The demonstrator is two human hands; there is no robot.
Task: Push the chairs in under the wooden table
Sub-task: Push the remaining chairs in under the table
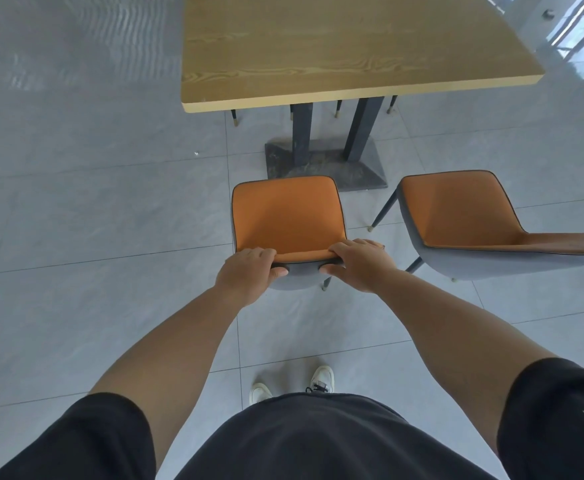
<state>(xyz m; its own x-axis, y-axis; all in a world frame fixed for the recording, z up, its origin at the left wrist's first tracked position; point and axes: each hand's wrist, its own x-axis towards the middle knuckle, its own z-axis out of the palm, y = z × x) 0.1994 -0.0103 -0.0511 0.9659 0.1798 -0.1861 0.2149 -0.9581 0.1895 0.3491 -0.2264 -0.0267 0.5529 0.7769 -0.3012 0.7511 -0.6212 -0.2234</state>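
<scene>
A wooden table (335,46) with a light grain top stands ahead on two dark posts and a dark base plate (363,171). In front of me is an orange-seated chair (287,216) with a grey shell, its front edge near the base plate. My left hand (249,271) and my right hand (359,263) both grip the top edge of its backrest, fingers over the front, thumbs behind. A second orange chair (456,209) stands to the right, also out from the table.
Grey tiled floor (93,202) surrounds the table. Thin black chair legs with gold tips (235,117) show under the table's far side. A glass wall or window (581,39) is at the top right. My white shoes (321,379) are below.
</scene>
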